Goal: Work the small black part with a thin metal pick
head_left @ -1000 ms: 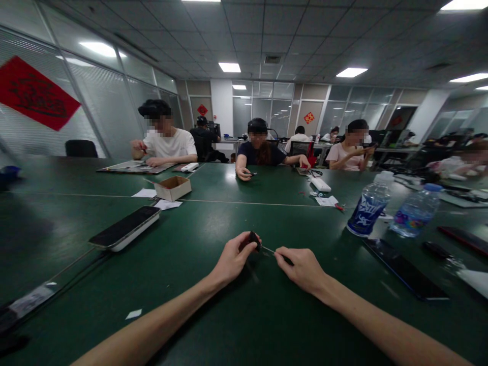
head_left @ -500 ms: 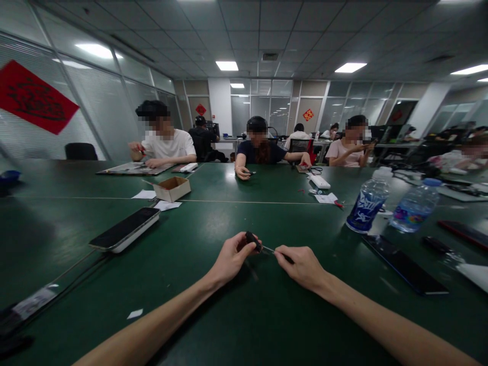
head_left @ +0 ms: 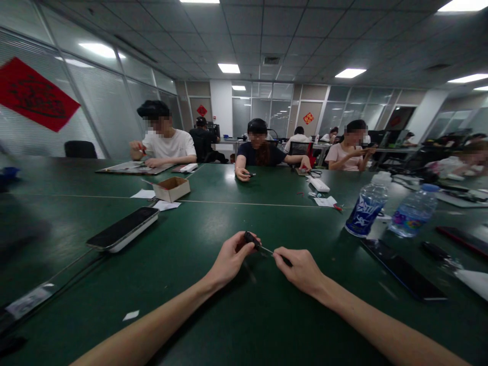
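Just above the green table [head_left: 213, 223], my left hand [head_left: 233, 254] is closed on a small black object [head_left: 251, 240], pinched between thumb and fingers. A thin metal rod [head_left: 266, 250] runs from that object to the fingertips of my right hand [head_left: 299, 267]. The right fingers are closed round the rod's end, with a dark part, perhaps a handle, mostly hidden in them. What the black object is cannot be made out.
On the left lie a phone on a white block [head_left: 124, 229] and an open cardboard box [head_left: 172, 189]. To the right stand two bottles [head_left: 364, 208], [head_left: 414, 211] beside a dark phone [head_left: 402, 269]. Several people sit across the table.
The view has shifted slightly. My right hand has moved a little left against the rod, and both hands keep their hold.
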The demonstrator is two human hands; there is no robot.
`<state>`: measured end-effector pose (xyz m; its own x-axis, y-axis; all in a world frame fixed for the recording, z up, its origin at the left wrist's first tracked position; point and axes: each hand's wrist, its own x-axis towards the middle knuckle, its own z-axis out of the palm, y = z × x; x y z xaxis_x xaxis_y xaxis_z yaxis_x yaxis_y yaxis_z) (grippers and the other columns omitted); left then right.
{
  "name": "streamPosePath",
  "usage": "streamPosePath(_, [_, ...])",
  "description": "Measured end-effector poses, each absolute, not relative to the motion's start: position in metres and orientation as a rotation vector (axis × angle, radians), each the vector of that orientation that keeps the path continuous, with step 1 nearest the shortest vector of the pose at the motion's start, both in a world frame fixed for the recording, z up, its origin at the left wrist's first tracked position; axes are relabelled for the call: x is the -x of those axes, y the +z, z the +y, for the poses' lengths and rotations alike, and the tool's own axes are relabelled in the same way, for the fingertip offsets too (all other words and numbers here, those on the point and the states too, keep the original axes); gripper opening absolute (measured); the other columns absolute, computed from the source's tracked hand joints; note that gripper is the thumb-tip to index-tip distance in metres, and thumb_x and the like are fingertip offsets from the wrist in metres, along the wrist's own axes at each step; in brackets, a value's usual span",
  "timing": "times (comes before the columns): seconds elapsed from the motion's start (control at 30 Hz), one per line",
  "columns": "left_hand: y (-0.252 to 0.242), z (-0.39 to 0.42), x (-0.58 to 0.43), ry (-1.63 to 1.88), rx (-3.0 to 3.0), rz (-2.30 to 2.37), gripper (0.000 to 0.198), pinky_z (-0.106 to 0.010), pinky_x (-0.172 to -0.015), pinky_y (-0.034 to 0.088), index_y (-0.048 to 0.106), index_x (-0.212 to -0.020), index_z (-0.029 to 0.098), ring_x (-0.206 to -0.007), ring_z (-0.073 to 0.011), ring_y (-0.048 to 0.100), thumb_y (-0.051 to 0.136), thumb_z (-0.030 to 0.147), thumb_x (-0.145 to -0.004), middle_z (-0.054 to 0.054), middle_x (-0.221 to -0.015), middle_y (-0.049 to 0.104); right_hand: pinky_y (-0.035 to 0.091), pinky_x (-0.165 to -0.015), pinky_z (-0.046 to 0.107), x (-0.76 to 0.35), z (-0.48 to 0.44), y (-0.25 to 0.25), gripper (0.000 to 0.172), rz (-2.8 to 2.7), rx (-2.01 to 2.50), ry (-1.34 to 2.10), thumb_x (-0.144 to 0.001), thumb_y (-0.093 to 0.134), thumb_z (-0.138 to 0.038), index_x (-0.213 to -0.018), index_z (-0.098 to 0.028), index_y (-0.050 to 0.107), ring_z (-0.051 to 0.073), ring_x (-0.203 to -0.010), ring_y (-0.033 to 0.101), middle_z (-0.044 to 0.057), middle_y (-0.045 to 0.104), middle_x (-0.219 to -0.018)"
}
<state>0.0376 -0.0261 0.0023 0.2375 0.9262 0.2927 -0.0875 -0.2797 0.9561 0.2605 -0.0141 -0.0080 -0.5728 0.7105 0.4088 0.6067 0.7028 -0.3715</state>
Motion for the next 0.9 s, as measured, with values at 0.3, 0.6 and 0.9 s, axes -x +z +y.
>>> streamPosePath(0.3, [-0.0001,-0.0245,-0.0362,1.262,-1.558,0.876,0.027,-0.036,-0.094,0.044,0.054,-0.113,0.018,-0.103,-0.0203,0.057,0.05,0.027,-0.088,-0.008,-0.111,0.061,0.039,-0.054,0.019,-0.2593,-0.0134,-0.0083,0.024,-2.379,1.041,0.26,-0.097,0.039,-0.029,-0.095,-0.02,0.061,0.009,-0.057,0.056,-0.001,0.062,-0.071])
streamPosePath(0.6, [0.0051,-0.0267,-0.0351,1.232,-1.681,0.912,0.021,-0.032,-0.09,0.044,0.06,-0.102,0.017,-0.098,-0.0196,0.057,0.05,0.028,-0.087,-0.006,-0.102,0.062,0.04,-0.055,0.019,-0.2597,-0.0129,-0.0093,0.025,-2.408,1.02,0.229,-0.098,0.038,-0.029,-0.096,-0.02,0.061,0.009,-0.058,0.057,-0.001,0.063,-0.072])
streamPosePath(0.9, [-0.0024,-0.023,-0.0354,1.211,-1.495,0.797,0.023,-0.037,-0.092,0.046,0.056,-0.105,0.016,-0.1,-0.0211,0.058,0.051,0.03,-0.087,-0.009,-0.106,0.062,0.037,-0.055,0.019,-0.2609,-0.0131,-0.009,0.024,-2.401,1.004,0.225,-0.097,0.039,-0.029,-0.095,-0.02,0.061,0.009,-0.058,0.055,-0.002,0.061,-0.071])
